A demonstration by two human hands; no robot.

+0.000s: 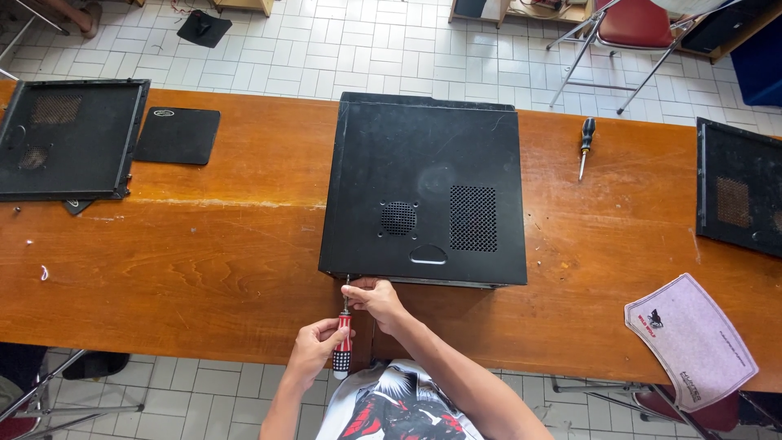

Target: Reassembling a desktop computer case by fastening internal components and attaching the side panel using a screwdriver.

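Driving the red-and-white screwdriver (343,346) into the near rear edge of the black computer case (423,187) looks like the step in hand, and it goes best with the shaft kept square to the screw. The left hand (314,350) wraps the handle, fingers curled closed around it. The right hand (376,297) sits at the shaft's tip where it meets the case's lower left corner, fingertips pinched together about the metal, steadying it; the screw itself is too small to make out. My judgement: keep the tip seated with firm inward pressure and turn from the wrist, since a slip could round the screw head or scratch the panel. The case lies flat on its side at the middle of the wooden table (204,269), vent grilles facing up, its near edge just at the table's front.

A second screwdriver with a black handle (586,145) lies well apart to the right. A detached black side panel (69,138) rests at the left end, a black mouse pad (179,134) just beside it; another black panel (737,191) sits at the right end, and a pale grey mouse pad (692,342) hangs over the front edge. White tiled floor (366,49) surrounds the table, with a red folding chair (631,28) beyond.
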